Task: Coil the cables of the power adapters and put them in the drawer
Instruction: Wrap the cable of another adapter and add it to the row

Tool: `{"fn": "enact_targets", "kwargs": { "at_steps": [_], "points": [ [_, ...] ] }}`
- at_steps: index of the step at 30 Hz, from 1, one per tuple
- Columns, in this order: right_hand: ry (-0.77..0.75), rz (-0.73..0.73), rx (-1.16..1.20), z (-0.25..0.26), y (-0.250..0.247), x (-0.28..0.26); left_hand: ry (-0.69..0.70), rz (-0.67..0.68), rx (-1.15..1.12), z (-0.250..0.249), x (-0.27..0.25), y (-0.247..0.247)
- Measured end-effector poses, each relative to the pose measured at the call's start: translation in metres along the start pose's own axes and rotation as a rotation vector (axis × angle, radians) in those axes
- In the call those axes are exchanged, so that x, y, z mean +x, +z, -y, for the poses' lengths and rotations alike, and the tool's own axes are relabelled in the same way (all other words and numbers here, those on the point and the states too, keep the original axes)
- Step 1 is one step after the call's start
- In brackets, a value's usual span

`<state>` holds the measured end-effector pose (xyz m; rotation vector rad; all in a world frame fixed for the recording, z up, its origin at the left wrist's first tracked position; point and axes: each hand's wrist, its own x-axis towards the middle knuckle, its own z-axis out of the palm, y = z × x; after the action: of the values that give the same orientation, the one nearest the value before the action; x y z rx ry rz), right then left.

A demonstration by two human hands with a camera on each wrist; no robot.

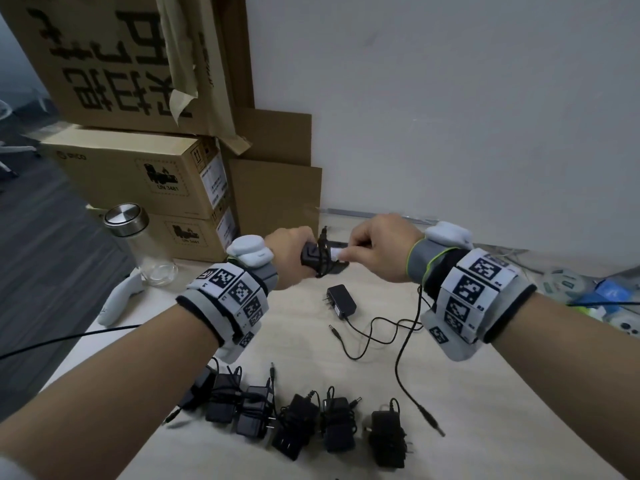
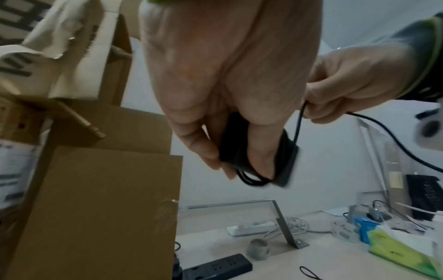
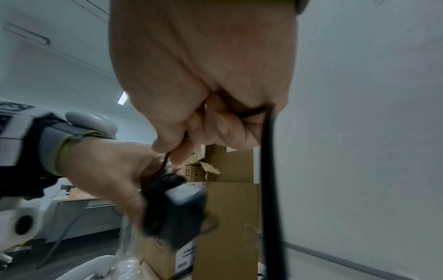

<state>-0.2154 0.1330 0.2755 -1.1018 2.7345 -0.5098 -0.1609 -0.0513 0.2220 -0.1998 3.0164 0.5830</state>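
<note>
My left hand (image 1: 294,252) grips a black power adapter (image 1: 311,258) above the table, with several cable turns wound round it (image 2: 254,178). My right hand (image 1: 377,249) pinches the same cable (image 2: 298,123) right beside the adapter. The cable's loose tail (image 1: 403,355) hangs under the right wrist and ends in a barrel plug (image 1: 433,419) on the table. One uncoiled adapter (image 1: 341,301) lies mid-table with its cable (image 1: 372,332) sprawled. Several coiled adapters (image 1: 301,422) lie in a row near the front edge. No drawer is in view.
Stacked cardboard boxes (image 1: 138,168) stand at the back left against a white wall. A glass bottle with a steel lid (image 1: 138,244) and a white handheld device (image 1: 117,303) sit at the left edge. A black power strip (image 2: 220,267) lies behind; clutter (image 1: 588,299) fills the right.
</note>
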Motion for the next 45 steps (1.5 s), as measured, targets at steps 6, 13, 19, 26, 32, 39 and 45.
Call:
{"fn": "enact_targets", "kwargs": {
  "at_steps": [6,13,19,26,32,39,45],
  "points": [
    [0.047,-0.037,0.324,-0.026,0.010,0.009,0.292,0.069,-0.270,0.000,-0.006,0.005],
    [0.262,-0.113,0.706,-0.042,0.041,0.003,0.185,-0.060,-0.875,0.004,-0.010,0.005],
    [0.197,0.072,0.474,-0.029,0.063,-0.007,-0.158,-0.429,-0.668,0.002,0.003,0.014],
    [0.133,0.055,0.041,-0.017,0.047,0.002,-0.023,-0.082,0.078,0.015,0.002,0.017],
    [0.095,-0.001,0.285,-0.026,0.034,0.007,0.192,0.140,-0.259,0.012,-0.009,0.018],
    [0.254,-0.045,0.750,-0.035,0.051,0.003,0.091,0.060,-0.984,0.007,-0.019,0.027],
    [0.300,-0.036,0.584,-0.025,0.062,0.004,0.016,0.062,-1.152,0.000,-0.018,0.035]
  ]
}}
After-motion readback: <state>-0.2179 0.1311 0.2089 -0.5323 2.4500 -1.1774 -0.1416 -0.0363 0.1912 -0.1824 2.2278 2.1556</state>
